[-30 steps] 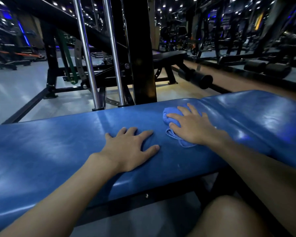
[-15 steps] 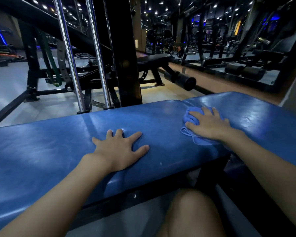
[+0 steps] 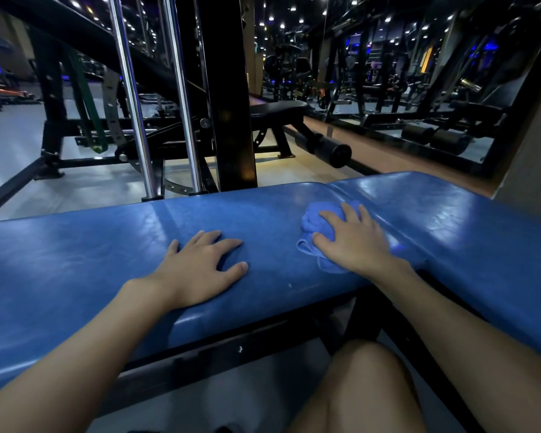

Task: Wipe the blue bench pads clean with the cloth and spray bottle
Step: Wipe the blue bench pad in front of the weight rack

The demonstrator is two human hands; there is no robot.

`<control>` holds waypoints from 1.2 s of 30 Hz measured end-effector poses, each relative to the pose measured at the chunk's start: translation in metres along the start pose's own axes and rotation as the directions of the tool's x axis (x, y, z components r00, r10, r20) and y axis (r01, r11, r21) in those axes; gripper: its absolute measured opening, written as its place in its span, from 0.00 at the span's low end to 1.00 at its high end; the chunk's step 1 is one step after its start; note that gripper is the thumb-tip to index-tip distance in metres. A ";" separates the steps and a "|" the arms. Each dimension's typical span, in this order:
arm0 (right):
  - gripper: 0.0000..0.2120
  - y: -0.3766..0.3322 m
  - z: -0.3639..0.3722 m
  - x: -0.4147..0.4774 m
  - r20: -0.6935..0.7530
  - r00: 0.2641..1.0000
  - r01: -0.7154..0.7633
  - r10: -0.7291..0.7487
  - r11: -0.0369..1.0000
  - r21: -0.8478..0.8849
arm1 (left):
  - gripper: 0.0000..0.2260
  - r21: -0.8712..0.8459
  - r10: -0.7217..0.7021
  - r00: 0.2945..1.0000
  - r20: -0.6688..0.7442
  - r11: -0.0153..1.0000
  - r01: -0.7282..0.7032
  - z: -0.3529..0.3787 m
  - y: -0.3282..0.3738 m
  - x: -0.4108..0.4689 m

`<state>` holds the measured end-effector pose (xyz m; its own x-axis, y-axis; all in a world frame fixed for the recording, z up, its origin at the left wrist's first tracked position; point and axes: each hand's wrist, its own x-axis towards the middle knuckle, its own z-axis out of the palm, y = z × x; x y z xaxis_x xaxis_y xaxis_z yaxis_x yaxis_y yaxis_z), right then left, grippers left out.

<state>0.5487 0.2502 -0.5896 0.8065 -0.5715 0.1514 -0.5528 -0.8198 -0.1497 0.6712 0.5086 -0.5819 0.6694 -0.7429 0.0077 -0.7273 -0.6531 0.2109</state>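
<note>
A long blue bench pad (image 3: 75,264) runs across the view, and a second blue pad (image 3: 469,220) joins it at a seam on the right. My right hand (image 3: 353,242) presses a crumpled blue cloth (image 3: 316,220) onto the long pad just left of that seam, fingers curled over it. My left hand (image 3: 200,267) lies flat on the long pad with its fingers spread, holding nothing. No spray bottle is in view.
Behind the bench stand chrome guide rods (image 3: 132,98) and a thick black upright (image 3: 228,89) of a weight machine. A black bench with a roller pad (image 3: 331,150) is farther back. My bare knee (image 3: 366,389) is below the pad's front edge.
My right hand has slid the cloth to the right along the pad toward the seam, then slightly back. My left hand has stayed flat in place.
</note>
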 end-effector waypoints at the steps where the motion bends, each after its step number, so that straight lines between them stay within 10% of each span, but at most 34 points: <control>1: 0.30 -0.011 0.002 -0.003 -0.001 0.999 0.038 -0.038 0.999 0.000 | 0.36 -0.013 0.005 1.000 -0.009 1.000 -0.005 -0.001 -0.001 -0.004; 20: 0.31 -0.142 0.016 -0.037 0.095 0.961 0.235 -0.261 0.946 0.223 | 0.21 -0.158 -0.095 0.970 -0.224 0.986 0.060 -0.016 -0.036 -0.042; 25: 0.25 -0.135 0.004 -0.028 0.036 0.936 0.237 -0.350 0.703 0.670 | 0.22 -0.270 -0.037 0.923 -0.384 0.960 -0.074 -0.028 -0.015 -0.033; 30: 0.21 -0.091 0.018 -0.019 0.059 0.954 0.273 -0.294 0.933 0.236 | 0.29 -0.047 -0.034 0.984 -0.172 0.999 0.026 -0.002 0.018 -0.002; 36: 0.22 -0.094 0.020 -0.020 0.039 0.955 0.281 -0.295 0.938 0.200 | 0.28 0.003 -0.066 0.970 -0.235 0.998 0.069 0.006 0.006 -0.012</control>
<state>0.5888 0.3397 -0.5979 0.9412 -0.3027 0.1502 -0.2499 -0.9227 -0.2937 0.6583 0.5128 -0.5867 0.7331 -0.6425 0.2232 -0.6798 -0.7035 0.2076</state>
